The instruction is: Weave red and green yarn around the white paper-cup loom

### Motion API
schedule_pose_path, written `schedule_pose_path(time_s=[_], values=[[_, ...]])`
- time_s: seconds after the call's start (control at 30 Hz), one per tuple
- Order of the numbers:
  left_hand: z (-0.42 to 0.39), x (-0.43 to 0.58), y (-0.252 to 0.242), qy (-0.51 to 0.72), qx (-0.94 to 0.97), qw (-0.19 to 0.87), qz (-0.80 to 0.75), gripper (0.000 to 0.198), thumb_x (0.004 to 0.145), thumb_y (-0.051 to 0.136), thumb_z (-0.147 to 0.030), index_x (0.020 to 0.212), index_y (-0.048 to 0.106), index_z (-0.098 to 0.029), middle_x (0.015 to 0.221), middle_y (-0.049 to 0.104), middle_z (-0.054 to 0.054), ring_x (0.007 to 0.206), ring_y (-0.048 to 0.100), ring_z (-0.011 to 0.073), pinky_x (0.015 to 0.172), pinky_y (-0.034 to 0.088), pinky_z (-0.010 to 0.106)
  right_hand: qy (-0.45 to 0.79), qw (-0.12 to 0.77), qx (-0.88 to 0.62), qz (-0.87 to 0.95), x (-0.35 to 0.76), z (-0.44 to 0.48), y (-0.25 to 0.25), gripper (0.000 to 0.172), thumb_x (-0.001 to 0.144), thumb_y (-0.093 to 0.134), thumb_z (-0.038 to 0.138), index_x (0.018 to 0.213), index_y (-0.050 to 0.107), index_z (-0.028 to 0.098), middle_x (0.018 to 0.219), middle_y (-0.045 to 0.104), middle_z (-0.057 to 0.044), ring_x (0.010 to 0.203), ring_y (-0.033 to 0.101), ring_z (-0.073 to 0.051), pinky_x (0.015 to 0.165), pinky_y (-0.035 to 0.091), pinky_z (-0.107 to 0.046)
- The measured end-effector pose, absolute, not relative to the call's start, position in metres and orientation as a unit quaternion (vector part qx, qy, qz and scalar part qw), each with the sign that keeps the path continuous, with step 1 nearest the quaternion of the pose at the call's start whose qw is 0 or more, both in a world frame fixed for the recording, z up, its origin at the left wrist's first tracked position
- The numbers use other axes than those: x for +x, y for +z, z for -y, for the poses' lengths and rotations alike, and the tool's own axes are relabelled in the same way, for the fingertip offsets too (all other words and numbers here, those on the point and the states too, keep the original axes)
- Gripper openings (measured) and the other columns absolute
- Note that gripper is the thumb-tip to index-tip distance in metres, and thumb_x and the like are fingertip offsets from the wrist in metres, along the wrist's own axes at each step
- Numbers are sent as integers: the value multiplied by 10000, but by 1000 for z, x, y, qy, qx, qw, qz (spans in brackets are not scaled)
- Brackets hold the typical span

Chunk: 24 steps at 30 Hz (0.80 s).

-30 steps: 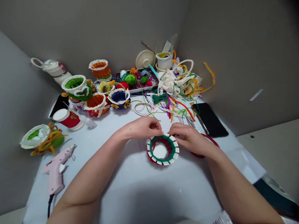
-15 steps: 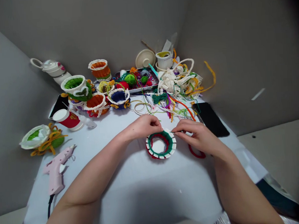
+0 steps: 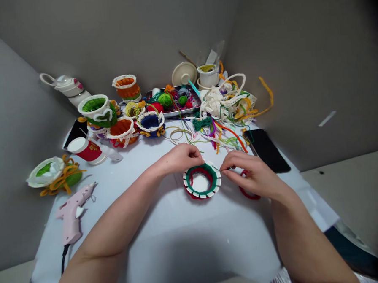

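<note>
Seemingly to steady the woven cup [image 3: 214,183], the left hand [image 3: 187,155] pinches its rim; the right hand [image 3: 250,171] pinches green yarn [image 3: 217,169] taut.

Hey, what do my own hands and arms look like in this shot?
Your left hand and right hand are ungloved, with no watch or bracelet visible. No sleeves cover the forearms. Some whitish, fringed-looking cloth shows at the bottom edge.

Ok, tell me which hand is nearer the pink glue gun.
Left. The left hand, at the far rim of the woven basket, is right of the pink glue gun; the right hand, beside the basket, is farther right.
</note>
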<state>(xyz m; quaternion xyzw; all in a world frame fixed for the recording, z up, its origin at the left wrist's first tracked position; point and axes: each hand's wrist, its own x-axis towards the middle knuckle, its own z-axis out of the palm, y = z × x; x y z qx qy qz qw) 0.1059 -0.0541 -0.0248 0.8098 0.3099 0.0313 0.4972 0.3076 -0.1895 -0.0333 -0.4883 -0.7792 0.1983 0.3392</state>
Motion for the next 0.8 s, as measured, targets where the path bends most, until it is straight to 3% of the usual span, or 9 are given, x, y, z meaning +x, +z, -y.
schedule_pose_path(time_s=[0.4,0.57,0.8], values=[[50,97,-8,-59,839,468,-271,177,729,542,-292,776,628,-145,685,591,-14,633,492,105,569,363,210,263,286,-524,757,297,181,-49,118,884,522,135,863,628,182,813,623,-34,756,562,-149,696,434,-260],[56,102,-9,7,821,505,-266,275,744,614,-349,913,667,-139,830,677,30,751,577,130,673,432,218,269,289,-522,756,290,179,-52,128,894,506,154,852,624,175,798,611,-32,720,545,-136,657,419,-239],[58,109,-23,14,813,518,-266,237,743,635,-343,811,687,-122,749,672,24,684,564,116,626,426,207,279,288,-530,747,294,180,-49,141,915,517,208,899,655,182,841,657,-41,756,589,-147,684,447,-245]])
